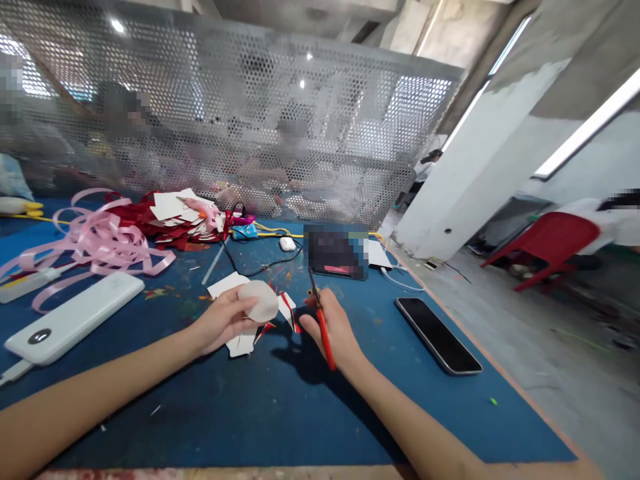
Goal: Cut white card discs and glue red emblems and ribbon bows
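Observation:
Between the thumb and fingers of my left hand is a rounded white paper piece, held up above the table. My right hand grips a pair of scissors with red-orange handles, the blades pointing away from me. The scissors are apart from the paper piece. Below and between my hands lie white paper scraps and red-and-white offcuts. Part of the scraps is hidden behind my left hand.
Pink ribbon and a heap of red and white pieces lie at the back left. A white power bank is at left, a phone at right. A blurred tablet stands before the perforated metal screen.

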Motion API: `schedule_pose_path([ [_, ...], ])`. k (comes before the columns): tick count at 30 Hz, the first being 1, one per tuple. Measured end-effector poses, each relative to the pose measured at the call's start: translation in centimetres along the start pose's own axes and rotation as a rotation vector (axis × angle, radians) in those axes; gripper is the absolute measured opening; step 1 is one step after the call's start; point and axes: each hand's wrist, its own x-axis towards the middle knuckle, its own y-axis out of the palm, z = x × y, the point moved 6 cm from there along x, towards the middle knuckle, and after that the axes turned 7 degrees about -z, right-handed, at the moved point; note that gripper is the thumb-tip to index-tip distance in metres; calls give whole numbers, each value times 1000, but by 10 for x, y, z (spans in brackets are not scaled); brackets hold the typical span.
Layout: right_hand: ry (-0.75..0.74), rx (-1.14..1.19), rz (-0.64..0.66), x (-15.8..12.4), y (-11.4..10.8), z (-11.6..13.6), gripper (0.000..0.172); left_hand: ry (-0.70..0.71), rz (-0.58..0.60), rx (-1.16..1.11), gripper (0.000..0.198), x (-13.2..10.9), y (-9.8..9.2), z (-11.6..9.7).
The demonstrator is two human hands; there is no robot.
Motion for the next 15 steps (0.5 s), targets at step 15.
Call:
schedule_pose_path([
  [15, 39, 1, -151, 2, -4, -3, 30, -160, 89, -265, 40, 3, 2, 7],
])
